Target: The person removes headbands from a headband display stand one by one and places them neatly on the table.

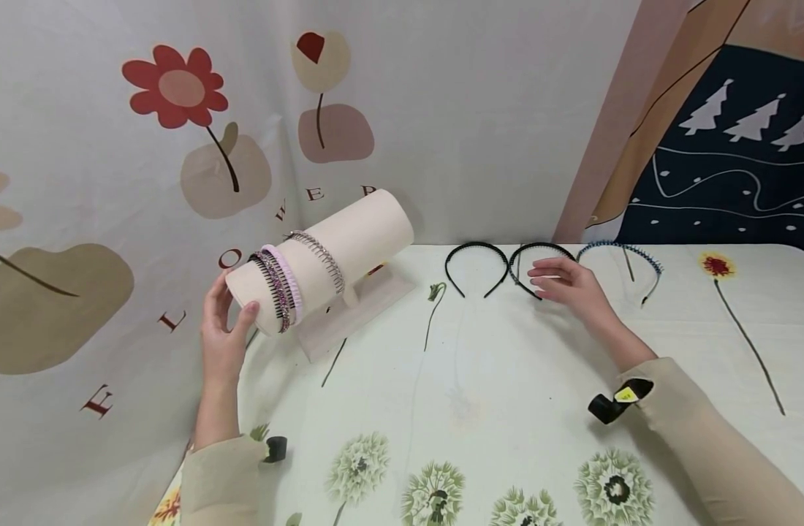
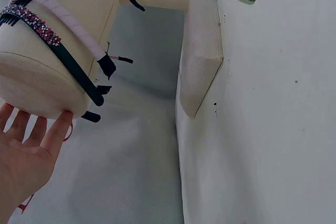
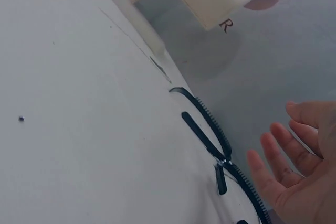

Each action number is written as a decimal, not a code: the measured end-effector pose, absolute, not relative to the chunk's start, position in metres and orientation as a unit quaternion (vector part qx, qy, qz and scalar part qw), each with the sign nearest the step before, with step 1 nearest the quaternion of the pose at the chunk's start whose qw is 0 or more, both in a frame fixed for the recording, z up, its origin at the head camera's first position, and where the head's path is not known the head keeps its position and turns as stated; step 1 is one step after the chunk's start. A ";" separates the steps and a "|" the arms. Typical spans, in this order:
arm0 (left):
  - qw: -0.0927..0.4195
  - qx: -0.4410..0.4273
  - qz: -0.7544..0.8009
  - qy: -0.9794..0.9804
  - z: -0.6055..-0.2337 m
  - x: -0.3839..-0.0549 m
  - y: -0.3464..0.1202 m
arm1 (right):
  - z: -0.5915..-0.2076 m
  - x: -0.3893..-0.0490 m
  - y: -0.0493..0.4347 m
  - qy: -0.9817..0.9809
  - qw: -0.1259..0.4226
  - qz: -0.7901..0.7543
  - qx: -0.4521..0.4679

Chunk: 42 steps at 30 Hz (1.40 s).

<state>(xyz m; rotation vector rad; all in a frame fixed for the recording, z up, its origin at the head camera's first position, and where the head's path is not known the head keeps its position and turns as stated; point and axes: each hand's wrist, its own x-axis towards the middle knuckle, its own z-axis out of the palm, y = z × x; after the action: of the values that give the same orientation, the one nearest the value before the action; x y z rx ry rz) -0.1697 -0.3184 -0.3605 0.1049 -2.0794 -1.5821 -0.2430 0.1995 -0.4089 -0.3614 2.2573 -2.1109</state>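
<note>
A cream cylindrical headband stand [image 1: 365,223] rises on its base at the left of the table. My left hand [image 1: 223,336] touches its near-left end, thumb and fingers spread and fairly straight. On the cylinder sit a dark headband with pink and white stones [image 2: 39,27], a lilac wrapped headband [image 1: 285,281] and a thin beaded headband [image 1: 323,257]. On the table to the right lie a black headband [image 1: 476,245], a second black headband [image 1: 545,245] and a blue beaded headband [image 1: 622,245]. My right hand [image 1: 573,288] is over the second one, fingers loosely extended, holding nothing.
The stand's flat base [image 1: 376,303] rests on the flower-printed white tablecloth [image 1: 481,409]. A printed curtain [image 1: 494,131] hangs behind and at the left, close to the stand. A dark patterned cloth [image 1: 737,190] hangs at the back right.
</note>
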 end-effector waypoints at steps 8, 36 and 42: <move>0.264 0.036 -0.585 -0.766 -0.361 -0.170 -0.318 | -0.405 -0.239 0.182 0.738 0.018 -0.665 -0.109; 0.279 0.006 -0.593 -0.756 -0.364 -0.172 -0.320 | -0.398 -0.243 0.123 0.740 0.046 -0.657 -0.137; 0.281 0.004 -0.601 -0.749 -0.364 -0.172 -0.320 | -0.395 -0.243 0.110 0.735 0.054 -0.661 -0.142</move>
<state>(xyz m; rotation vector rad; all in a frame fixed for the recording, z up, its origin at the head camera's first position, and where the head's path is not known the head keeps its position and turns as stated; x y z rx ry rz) -0.1719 -0.3202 -0.3639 0.0101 -2.0063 -1.6105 -0.2433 0.1103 -0.3954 -0.4324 2.2331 -2.0069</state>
